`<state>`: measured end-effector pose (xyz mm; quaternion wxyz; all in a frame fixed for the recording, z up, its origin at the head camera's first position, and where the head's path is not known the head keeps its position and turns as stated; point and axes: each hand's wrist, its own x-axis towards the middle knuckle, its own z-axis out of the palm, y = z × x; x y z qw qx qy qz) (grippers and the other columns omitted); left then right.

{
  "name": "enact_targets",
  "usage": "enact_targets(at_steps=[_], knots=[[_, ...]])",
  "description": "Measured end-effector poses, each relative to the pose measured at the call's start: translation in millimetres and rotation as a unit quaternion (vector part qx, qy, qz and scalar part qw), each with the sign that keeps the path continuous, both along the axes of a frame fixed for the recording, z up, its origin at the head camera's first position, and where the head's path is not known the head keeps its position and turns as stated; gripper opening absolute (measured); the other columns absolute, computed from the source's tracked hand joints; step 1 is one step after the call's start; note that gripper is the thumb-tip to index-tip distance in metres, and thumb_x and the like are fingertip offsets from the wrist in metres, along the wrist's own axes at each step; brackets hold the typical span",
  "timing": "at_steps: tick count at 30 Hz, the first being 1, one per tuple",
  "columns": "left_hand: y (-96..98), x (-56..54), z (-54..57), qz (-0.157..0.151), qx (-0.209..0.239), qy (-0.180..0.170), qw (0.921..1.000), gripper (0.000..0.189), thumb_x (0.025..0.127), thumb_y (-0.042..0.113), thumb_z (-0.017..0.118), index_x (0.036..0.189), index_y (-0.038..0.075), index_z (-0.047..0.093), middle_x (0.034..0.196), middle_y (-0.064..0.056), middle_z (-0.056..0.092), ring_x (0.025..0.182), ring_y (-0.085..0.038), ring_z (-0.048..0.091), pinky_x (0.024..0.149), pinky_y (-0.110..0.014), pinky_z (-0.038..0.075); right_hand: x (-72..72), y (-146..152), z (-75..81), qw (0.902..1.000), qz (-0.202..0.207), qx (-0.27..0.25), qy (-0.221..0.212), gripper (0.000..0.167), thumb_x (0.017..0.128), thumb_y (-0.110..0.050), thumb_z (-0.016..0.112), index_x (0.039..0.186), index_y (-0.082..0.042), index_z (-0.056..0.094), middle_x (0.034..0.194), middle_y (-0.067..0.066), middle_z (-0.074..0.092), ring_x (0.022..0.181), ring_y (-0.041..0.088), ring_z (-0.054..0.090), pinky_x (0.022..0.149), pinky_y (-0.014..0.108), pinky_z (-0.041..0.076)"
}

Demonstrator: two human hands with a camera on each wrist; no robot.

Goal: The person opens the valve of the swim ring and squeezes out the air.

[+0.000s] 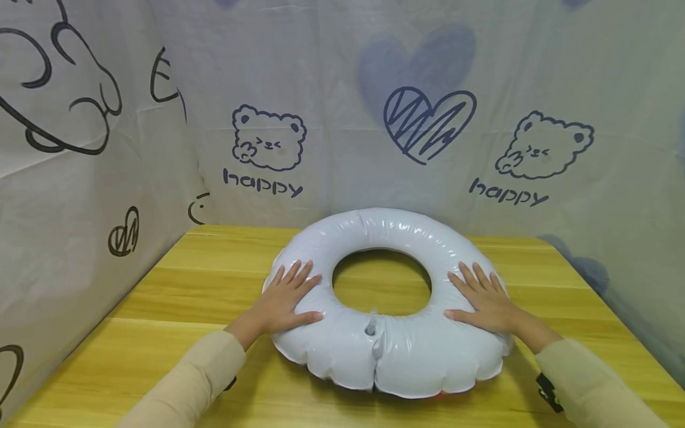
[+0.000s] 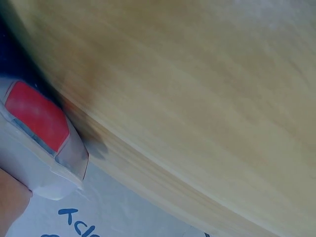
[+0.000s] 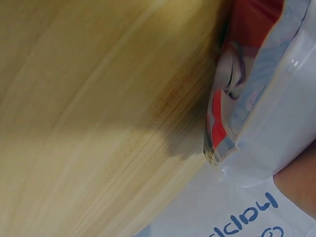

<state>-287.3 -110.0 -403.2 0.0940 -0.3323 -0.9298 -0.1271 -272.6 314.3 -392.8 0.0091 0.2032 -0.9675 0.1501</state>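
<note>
An inflated swim ring [image 1: 385, 356], glossy white on its upper face, lies on the wooden table. My left hand [image 1: 286, 300] rests flat on its left side, fingers spread. On the opposite side my right hand [image 1: 484, 300] lies the same way, thumb toward the hole. A clear valve [image 1: 370, 327] stands up near the ring's front seam. Printed colour shows on the underside: red in the left wrist view on the swim ring [image 2: 39, 116], red and blue with a cartoon figure in the right wrist view on the swim ring [image 3: 237, 84].
The yellow wood-grain table [image 1: 214, 279] extends around the ring. Behind it hangs a pale curtain [image 1: 342, 160] printed with bears, hearts and the word "happy". Another printed cloth [image 1: 80, 196] hangs along the left side.
</note>
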Motion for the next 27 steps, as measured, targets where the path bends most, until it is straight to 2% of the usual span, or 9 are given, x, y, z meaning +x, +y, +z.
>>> enact_targets(at_steps=[10, 27], knots=[[0.2, -1.5, 0.6, 0.015, -0.037, -0.018, 0.999, 0.079, 0.085, 0.062, 0.045, 0.146, 0.013, 0.03, 0.156, -0.013, 0.011, 0.144, -0.036, 0.005, 0.114, -0.056, 0.0, -0.4, -0.2, 1.2, 1.0, 0.003, -0.004, -0.002, 0.086, 0.083, -0.053, 0.056, 0.145, -0.003, 0.026, 0.154, 0.026, 0.006, 0.14, 0.047, -0.005, 0.107, 0.064, -0.009], [0.0, 1.3, 2.5, 0.012, -0.041, -0.026, 0.9987, 0.079, 0.086, 0.06, 0.045, 0.146, 0.012, 0.03, 0.156, -0.015, 0.011, 0.144, -0.037, 0.004, 0.113, -0.057, -0.001, -0.1, 1.1, 4.0, 0.9999, 0.004, -0.002, -0.011, 0.086, 0.083, -0.053, 0.056, 0.145, -0.002, 0.026, 0.153, 0.027, 0.007, 0.14, 0.048, -0.004, 0.107, 0.064, -0.009]])
